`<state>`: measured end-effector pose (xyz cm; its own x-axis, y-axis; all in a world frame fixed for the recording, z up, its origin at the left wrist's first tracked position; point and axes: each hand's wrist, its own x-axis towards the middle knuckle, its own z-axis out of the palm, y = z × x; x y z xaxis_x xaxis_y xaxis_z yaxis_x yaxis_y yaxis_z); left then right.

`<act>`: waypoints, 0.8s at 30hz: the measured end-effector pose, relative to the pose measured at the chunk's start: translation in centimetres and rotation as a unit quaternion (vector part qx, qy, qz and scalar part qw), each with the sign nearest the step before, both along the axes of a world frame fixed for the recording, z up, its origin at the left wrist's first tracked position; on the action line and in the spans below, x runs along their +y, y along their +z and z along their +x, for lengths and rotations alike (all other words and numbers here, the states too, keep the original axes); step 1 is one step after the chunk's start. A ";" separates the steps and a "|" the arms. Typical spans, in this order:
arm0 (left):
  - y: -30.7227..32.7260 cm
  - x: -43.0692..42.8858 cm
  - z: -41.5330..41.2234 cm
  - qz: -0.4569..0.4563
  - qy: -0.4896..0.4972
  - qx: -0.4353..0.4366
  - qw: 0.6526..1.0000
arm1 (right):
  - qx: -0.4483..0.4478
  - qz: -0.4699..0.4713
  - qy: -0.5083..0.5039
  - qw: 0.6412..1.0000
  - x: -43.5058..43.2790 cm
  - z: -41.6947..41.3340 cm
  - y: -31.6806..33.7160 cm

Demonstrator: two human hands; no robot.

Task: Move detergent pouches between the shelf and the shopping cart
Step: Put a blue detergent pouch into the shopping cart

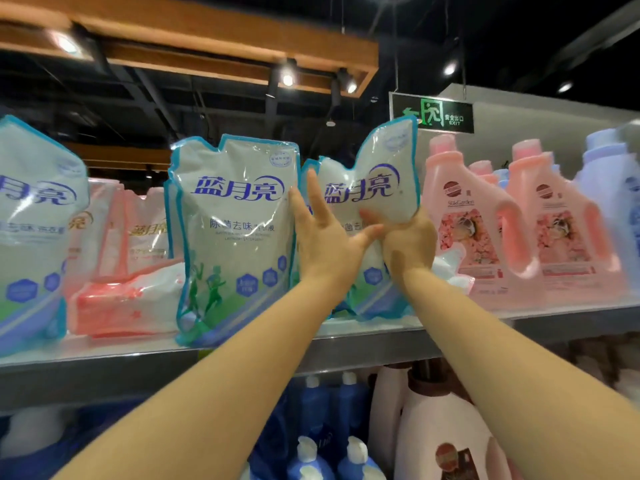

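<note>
A white-and-blue detergent pouch (pixel 374 181) stands at the centre right of the frame, its base on the upper shelf (pixel 346 344) and its top corner tipped toward the upper right. The right hand (pixel 410 244) grips it round the middle, fingers curled into the film so that the pack is pinched at the waist. Just to its left the left hand (pixel 325 233) is spread wide, fingers straight. Its fingertips are against the right edge of a second pouch (pixel 235 230) of the same kind, which stands upright at the shelf's front, and its thumb reaches across to the gripped pack. A third pouch (pixel 31 220) of the same brand fills the far left of the frame. Between it and the second, pink pouches (pixel 128 299) lie and lean further back. To the right of the hands stands a row of pink bottles (pixel 464 216) with handles. On the shelf below are blue bottles (pixel 325 410) and a white bottle (pixel 433 427). A green exit sign (pixel 433 114) hangs in the upper right.
</note>
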<state>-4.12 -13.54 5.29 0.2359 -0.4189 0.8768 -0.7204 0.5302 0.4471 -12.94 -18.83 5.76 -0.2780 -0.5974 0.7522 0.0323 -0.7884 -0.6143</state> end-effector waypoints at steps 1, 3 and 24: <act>-0.1 -0.4 -0.4 0.014 -0.022 0.025 0.999 | -0.029 0.000 0.011 1.000 0.0 0.1 0.0; 0.3 -1.3 -1.0 0.038 -0.063 0.080 0.994 | -0.052 -0.003 0.023 0.998 -0.2 0.2 0.1; 2.3 3.5 -11.6 -0.041 -0.316 0.136 0.938 | -0.123 -0.071 -0.070 0.987 10.0 -12.7 0.7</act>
